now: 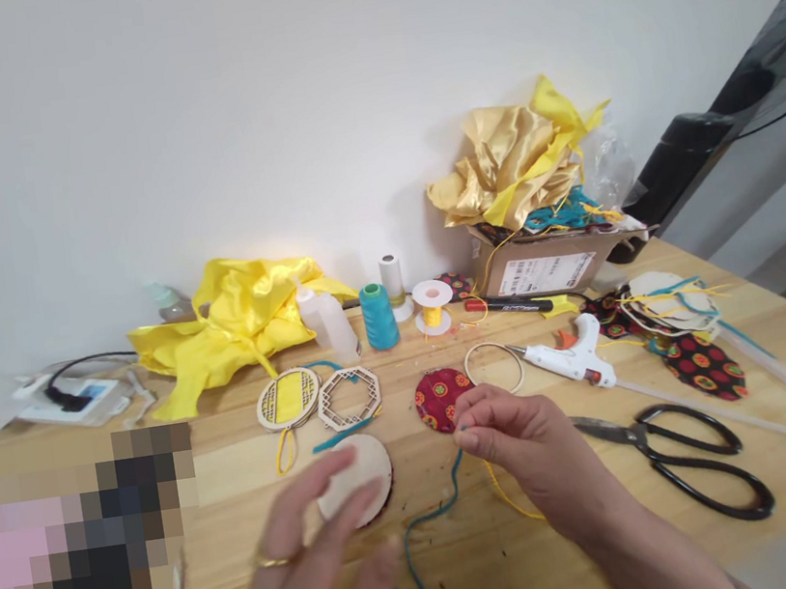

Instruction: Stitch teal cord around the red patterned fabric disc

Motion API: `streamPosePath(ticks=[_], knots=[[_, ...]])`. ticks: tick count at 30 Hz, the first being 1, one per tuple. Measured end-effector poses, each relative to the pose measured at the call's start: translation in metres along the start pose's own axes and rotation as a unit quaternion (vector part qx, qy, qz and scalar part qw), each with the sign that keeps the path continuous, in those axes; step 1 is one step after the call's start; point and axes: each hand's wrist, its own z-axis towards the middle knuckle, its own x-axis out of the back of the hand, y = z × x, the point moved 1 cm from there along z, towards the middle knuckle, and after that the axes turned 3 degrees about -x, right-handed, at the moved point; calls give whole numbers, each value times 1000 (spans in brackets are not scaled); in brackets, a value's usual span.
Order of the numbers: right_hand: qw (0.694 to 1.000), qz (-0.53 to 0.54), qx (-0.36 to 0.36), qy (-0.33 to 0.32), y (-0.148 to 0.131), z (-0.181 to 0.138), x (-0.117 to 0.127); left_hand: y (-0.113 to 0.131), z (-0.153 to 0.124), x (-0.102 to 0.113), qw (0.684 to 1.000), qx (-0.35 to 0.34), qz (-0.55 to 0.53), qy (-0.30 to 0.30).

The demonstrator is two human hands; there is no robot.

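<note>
My right hand [524, 451] pinches one end of a teal cord [438, 512] between thumb and fingertips. The cord hangs down toward the table's near edge in a loose curve. My left hand [319, 549], slightly blurred, is open with its fingers apart, above and in front of a round pale disc [365, 484]; whether it touches the disc I cannot tell. Just beyond my right fingertips lies a red patterned fabric circle [441, 400], beside a thin wooden ring [495, 368]. A yellow cord [513, 497] runs under my right hand.
Black-handled scissors [679, 459] and a white glue gun [569, 354] lie right. Two lattice wooden pieces, one an octagon [349, 398], lie left of centre. Behind stand a teal thread cone [380, 318], a yellow thread spool [432, 313], yellow satin [241, 306] and a cardboard box [542, 264] of fabric.
</note>
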Motion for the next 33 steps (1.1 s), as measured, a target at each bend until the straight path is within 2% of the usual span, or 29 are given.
streamPosePath(ticks=[2, 5, 7, 8, 10, 12, 13, 15, 17, 23, 26, 28, 29, 32, 33], knots=[[1000, -10, 1, -6, 0, -2, -1, 9, 7, 5, 996, -41, 24, 79], [1000, -21, -6, -12, 0, -4, -5, 21, 14, -5, 994, -37, -22, 102], [1000, -21, -11, -18, 0, -6, -8, 25, 16, -17, 992, 37, -108, 59], [999, -19, -13, -23, 0, -6, -9, 25, 18, -24, 979, 99, -181, 8], [999, -13, -14, -34, 0, -7, -11, 23, 19, -36, 930, 204, -289, -104], [999, -9, -16, -40, 1, -8, -12, 18, 19, -43, 890, 252, -343, -164], [999, -11, -17, -41, 2, -8, -12, 16, 19, -46, 880, 263, -353, -177], [999, -19, -14, -36, 3, -8, -12, 11, 17, -48, 870, 294, -349, -186], [999, -29, -12, -29, 5, -7, -12, 8, 15, -49, 870, 321, -332, -171], [998, -64, -4, -10, 7, -3, -17, 8, 12, -51, 873, 351, -312, -135], [986, -156, 42, 49, 3, -5, 3, 6, 12, -52, 860, 370, -330, -120], [947, -293, 83, 99, 3, -13, 33, 3, 11, -51, 852, 380, -343, -111], [914, -377, 95, 120, 4, -20, 53, 1, 10, -50, 849, 383, -348, -106], [781, -596, 55, 181, 19, -46, 119, -4, 7, -49, 841, 390, -363, -92], [745, -641, 39, 179, 26, -54, 138, -6, 6, -49, 838, 394, -368, -90]])
